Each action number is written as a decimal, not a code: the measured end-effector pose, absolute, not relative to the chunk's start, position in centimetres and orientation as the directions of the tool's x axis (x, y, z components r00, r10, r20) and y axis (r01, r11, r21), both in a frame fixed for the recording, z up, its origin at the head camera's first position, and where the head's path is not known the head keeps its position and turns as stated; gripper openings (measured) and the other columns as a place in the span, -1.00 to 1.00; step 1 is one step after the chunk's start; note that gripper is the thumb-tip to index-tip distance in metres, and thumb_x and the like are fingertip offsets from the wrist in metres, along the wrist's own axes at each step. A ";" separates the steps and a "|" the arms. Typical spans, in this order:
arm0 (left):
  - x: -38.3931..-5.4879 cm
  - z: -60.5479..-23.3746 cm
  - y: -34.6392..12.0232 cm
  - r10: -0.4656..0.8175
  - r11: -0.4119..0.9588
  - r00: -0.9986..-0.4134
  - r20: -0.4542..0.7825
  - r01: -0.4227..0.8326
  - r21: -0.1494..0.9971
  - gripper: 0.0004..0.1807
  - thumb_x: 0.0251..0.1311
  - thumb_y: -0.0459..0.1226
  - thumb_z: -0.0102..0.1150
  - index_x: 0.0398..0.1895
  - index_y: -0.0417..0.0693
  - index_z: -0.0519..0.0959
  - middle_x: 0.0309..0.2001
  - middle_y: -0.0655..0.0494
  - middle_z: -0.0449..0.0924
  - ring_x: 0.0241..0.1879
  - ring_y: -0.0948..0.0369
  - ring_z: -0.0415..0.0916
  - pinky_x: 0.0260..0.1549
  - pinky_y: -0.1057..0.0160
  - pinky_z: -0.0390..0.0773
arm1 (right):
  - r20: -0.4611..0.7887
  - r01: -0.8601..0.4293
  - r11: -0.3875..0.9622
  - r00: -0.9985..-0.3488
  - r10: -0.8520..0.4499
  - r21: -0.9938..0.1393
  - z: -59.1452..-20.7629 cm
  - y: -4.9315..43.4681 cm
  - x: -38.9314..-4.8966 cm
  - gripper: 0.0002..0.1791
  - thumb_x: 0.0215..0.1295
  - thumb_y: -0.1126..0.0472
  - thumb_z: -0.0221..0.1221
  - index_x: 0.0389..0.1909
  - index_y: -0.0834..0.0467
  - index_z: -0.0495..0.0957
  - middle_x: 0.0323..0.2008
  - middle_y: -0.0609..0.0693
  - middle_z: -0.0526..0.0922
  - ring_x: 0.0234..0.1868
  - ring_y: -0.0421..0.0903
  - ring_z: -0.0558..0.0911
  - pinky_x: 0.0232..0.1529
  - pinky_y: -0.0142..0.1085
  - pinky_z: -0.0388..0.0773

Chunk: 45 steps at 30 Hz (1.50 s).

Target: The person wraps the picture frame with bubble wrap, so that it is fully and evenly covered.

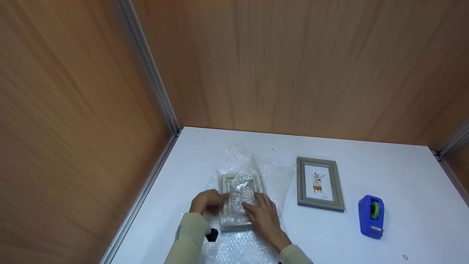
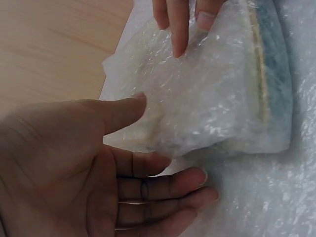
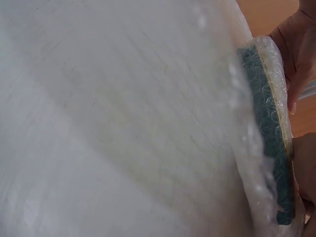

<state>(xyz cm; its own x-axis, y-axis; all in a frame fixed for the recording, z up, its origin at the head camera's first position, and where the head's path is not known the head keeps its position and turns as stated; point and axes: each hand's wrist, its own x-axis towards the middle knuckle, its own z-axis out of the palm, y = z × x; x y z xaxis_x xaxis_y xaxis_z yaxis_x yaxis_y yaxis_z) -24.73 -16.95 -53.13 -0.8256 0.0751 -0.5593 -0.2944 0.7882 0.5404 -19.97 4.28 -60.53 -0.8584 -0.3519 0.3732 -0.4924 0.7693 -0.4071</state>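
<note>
on the near part of the white table (image 1: 403, 172), a picture frame (image 1: 238, 205) is lying flat in bubble wrap (image 1: 245, 249), one layer covering most of its face and more wrap spreading out around it. the left hand (image 1: 208, 201) is sitting right at the frame's left edge, fingers loosely straightened and thumb standing apart from them, can't really tell if the thumb is touching the plastic. the right hand (image 1: 264, 218) is resting over the frame's right side, fingers stretched out and touching the wrap. just off to the right, a grey-green frame (image 1: 320, 184) with a plant print is lying face up. further right, a blue tape dispenser (image 1: 371, 217) is holding a green roll (image 1: 374, 211). wood panels (image 1: 293, 66) are standing behind and beside the table.
</note>
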 end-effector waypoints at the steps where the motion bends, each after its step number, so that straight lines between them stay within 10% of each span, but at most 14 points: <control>1: -25.2 -53.1 -17.0 0.056 0.788 -0.843 -0.535 -0.292 0.543 -0.37 0.28 0.12 -0.14 -0.55 -0.25 0.61 -0.59 -0.08 0.58 -0.62 0.13 0.50 -0.58 0.20 0.52 | 0.373 -0.492 0.769 -0.859 -0.351 -0.408 -60.5 4.2 -20.0 -0.71 0.26 0.02 0.12 -0.01 -0.12 0.60 0.20 0.16 0.34 0.25 0.13 0.23 0.11 0.10 0.25; 14: -30.0 -54.0 -18.3 -0.142 0.691 -0.978 -0.152 -0.208 0.693 -0.59 0.34 -0.14 -0.11 0.01 -0.34 0.36 -0.13 -0.23 0.47 -0.15 -0.07 0.47 -0.19 -0.01 0.47 | 0.395 -0.506 0.766 -0.848 -0.354 -0.398 -60.6 3.6 -20.0 -0.73 0.25 0.03 0.12 -0.04 -0.14 0.61 0.17 0.13 0.36 0.22 0.11 0.26 0.06 0.08 0.30; 21: -31.2 -54.4 -18.6 -0.095 0.601 -0.967 -0.238 -0.246 0.761 -0.29 0.32 -0.12 -0.12 0.38 -0.32 -0.07 0.31 -0.38 0.08 0.30 -0.21 0.06 0.23 -0.09 0.14 | 0.399 -0.506 0.759 -0.848 -0.349 -0.411 -60.4 3.5 -20.1 -0.72 0.24 0.03 0.13 -0.03 -0.14 0.61 0.18 0.11 0.36 0.23 0.10 0.25 0.09 0.08 0.28; 45: -32.8 -54.0 -16.0 0.020 0.712 -0.982 -0.187 -0.117 0.693 -0.67 0.36 -0.28 -0.15 0.14 -0.18 0.33 -0.04 -0.14 0.50 -0.12 0.01 0.49 -0.16 0.04 0.48 | 0.428 -0.494 0.776 -0.845 -0.321 -0.392 -61.0 4.3 -20.0 -0.73 0.23 0.04 0.15 -0.05 -0.16 0.61 0.17 0.11 0.38 0.21 0.09 0.28 0.07 0.06 0.31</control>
<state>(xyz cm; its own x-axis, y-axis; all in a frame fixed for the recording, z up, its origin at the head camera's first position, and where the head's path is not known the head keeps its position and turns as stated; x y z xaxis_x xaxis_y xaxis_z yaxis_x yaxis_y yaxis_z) -32.85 -15.97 -53.96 -0.9822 0.0199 -0.1870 -0.1175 0.7117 0.6926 -20.03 4.32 -61.00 -0.8449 -0.3210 0.4279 -0.4935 0.7762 -0.3923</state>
